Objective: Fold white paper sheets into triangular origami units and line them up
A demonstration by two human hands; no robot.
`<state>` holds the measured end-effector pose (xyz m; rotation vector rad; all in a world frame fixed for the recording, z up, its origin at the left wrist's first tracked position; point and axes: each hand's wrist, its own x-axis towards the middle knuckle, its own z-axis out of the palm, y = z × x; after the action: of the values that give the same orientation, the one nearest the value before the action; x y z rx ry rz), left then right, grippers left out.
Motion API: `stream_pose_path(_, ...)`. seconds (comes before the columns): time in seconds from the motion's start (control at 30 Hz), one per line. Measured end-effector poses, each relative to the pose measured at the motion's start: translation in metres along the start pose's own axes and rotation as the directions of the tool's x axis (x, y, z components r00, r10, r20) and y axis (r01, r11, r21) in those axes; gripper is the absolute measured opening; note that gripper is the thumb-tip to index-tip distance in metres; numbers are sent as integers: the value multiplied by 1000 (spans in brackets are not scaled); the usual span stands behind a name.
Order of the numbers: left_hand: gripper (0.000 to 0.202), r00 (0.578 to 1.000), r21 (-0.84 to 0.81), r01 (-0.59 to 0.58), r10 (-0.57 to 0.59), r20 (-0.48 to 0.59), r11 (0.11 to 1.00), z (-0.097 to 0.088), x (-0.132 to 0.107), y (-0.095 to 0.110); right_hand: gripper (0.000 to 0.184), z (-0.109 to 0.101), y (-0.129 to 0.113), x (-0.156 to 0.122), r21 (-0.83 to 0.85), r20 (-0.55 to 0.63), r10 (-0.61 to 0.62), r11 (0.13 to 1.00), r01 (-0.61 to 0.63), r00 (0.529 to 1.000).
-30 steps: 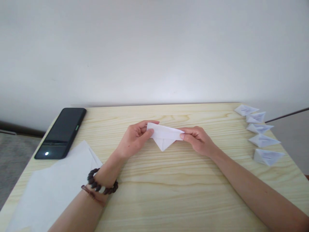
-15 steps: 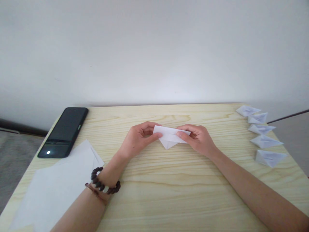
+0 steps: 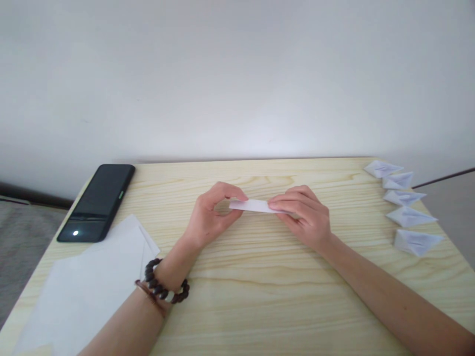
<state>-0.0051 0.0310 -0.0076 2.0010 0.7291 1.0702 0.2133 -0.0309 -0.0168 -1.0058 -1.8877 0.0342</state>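
Note:
A folded piece of white paper (image 3: 257, 205) is held level between both hands above the middle of the table. Seen nearly edge-on, it looks like a narrow strip. My left hand (image 3: 215, 212) pinches its left end between thumb and index finger. On the right end, my right hand (image 3: 305, 213) has its fingers laid over the top with the thumb below. The paper's underside is hidden. A dark beaded bracelet (image 3: 158, 287) and a thin brown cord are round my left wrist.
Several folded white paper boats (image 3: 411, 216) stand in a row along the right side of the wood-grain table (image 3: 267, 301). White sheets (image 3: 85, 291) lie at the left, beside a black phone (image 3: 98, 202). A pale wall (image 3: 237, 79) rises behind the table.
The paper has tipped from showing its broad face with a triangular point below to nearly edge-on. My right fingers have moved from behind it onto its top.

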Motion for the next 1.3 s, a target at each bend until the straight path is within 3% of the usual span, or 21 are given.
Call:
stream_pose_path(0.13,18,993,191,-106,92,80,976,2,0,-3,20,2,3,-2,-133,74,-3,991,12,997)
stream_pose_path(0.27,21,986,354,-102,48,159,930,6,-1,-9,13,6,3,0,-193,184,73,981,-36,980)
stream_pose_path(0.43,16,990,511,-98,34,134,854,6,-3,-9,3,8,2,1,-241,185,213,956,-165,959)
stream_pose_path(0.53,16,991,578,-108,42,126,809,6,-4,-8,8,7,4,0,-256,173,248,946,-200,953)
stream_pose_path(0.93,23,983,545,-3,-99,157,839,4,-1,-11,11,7,10,0,-118,178,345,937,-328,922)
stream_pose_path(1.3,24,979,522,10,-115,170,853,4,-1,-9,15,3,6,4,-62,286,349,936,-346,893)
